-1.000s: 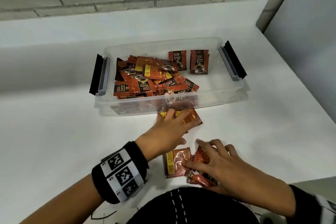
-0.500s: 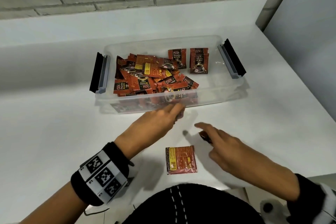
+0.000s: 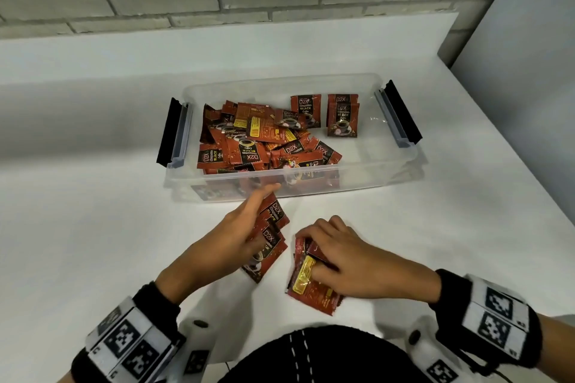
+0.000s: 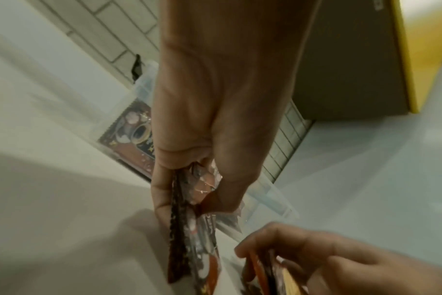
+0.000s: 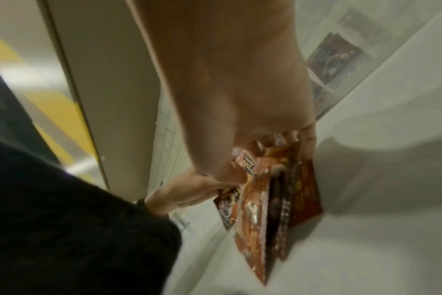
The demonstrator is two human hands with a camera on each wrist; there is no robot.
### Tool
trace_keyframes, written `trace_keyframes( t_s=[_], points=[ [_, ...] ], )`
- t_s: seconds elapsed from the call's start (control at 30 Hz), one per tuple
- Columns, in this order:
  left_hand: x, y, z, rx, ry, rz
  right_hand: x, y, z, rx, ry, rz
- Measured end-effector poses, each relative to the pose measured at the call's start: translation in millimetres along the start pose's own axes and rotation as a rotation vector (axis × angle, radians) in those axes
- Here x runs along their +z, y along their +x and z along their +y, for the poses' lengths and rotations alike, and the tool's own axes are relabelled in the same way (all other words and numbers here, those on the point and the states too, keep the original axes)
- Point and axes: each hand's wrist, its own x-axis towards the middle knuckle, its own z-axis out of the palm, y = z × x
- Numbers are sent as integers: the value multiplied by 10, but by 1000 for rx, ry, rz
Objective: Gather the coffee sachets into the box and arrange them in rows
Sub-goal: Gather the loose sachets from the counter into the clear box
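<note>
Sachets (image 3: 270, 238) fill both hands' grips, left hand (image 3: 239, 228), right hand (image 3: 345, 261), before box (image 3: 389, 162).

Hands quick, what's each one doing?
Left hand: gripping a few coffee sachets.
Right hand: gripping another bunch of sachets.

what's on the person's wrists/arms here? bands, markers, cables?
Bare hands, no gloves. Each wrist wears a black fabric band carrying white blocks printed with black square fiducial markers: left band, right band. A white housing with a dark round button sits on the inner side of each band, the left one. A thin dark cable shows near the right band at the frame's lower edge. No sleeves visible on forearms.
</note>
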Motion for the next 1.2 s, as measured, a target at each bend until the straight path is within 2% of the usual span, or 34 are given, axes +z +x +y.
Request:
trace_keyframes(
  t_s=[0.07, 0.13, 0.3, 0.43, 0.5, 0.67, 0.8, 0.87, 0.97, 1.1, 1.2],
  points=[
    [-28, -19, -16, -6, -40, 3, 47, 7, -15, -18, -124, -15],
    [-39, -31, -44, -31, -69, 15, 91, 1, -39, -18, -149, -59],
    [-41, -69, -93, -32, -118, 83, 58, 37, -57, 120, -19, -134],
    [-62, -90, -110, -44, -165, 113, -27, 18, -47, 148, -38, -166],
    [-121, -102, -82, -21, -186, 119, -25, 27, -3, 119, -11, -131],
    [-396, -149, 83, 45, -308, 98, -200, 16, 75, 97, 174, -1],
    [-643, -178, 269, 77, -357, 121, -623, 24, 10, 101, 477, -37],
    [-781, -160, 343, 98, -347, 156, -888, 30, -85, 64, 633, -24],
    [-1017, -31, 436, 106, -366, 277, -1263, 135, -258, 10, 638, 61],
    [-1281, 332, 466, 80, -182, 456, -1514, 623, -351, 80, 524, 150],
    [-1393, 588, 422, 6, 42, 399, -1516, 968, -410, 146, 564, 82]
  ],
)
